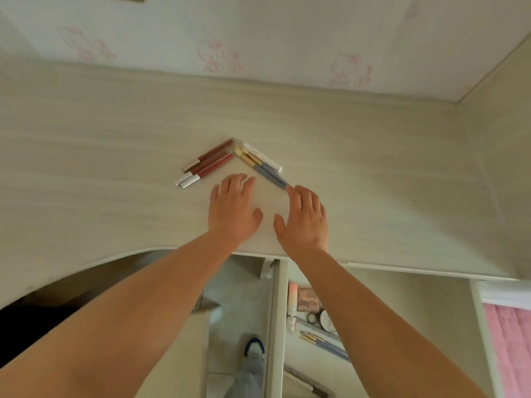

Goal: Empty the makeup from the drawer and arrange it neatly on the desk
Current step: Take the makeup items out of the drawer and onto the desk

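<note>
Three lip gloss tubes [206, 164] with silver caps lie side by side on the pale desk [115, 168], slanting up to the right. Meeting them at the top, a white tube [263, 157] and blue-and-yellow brushes [265, 169] slant down to the right, forming a V. My left hand [234, 209] rests flat on the desk just below the glosses, fingers straight. My right hand [304, 219] lies flat too, its fingertips touching the lower end of the brushes. Below the desk edge, the open drawer [373, 297] holds a palette [308, 300], a pink tube [292, 297], a round compact [326, 320] and more brushes [324, 344].
A wall with pink cartoon print [258, 38] backs the desk, and a side panel [500, 168] closes it on the right. A pink fabric [508, 349] shows at the lower right. Below the desk are a tiled floor and a blue shoe [254, 346].
</note>
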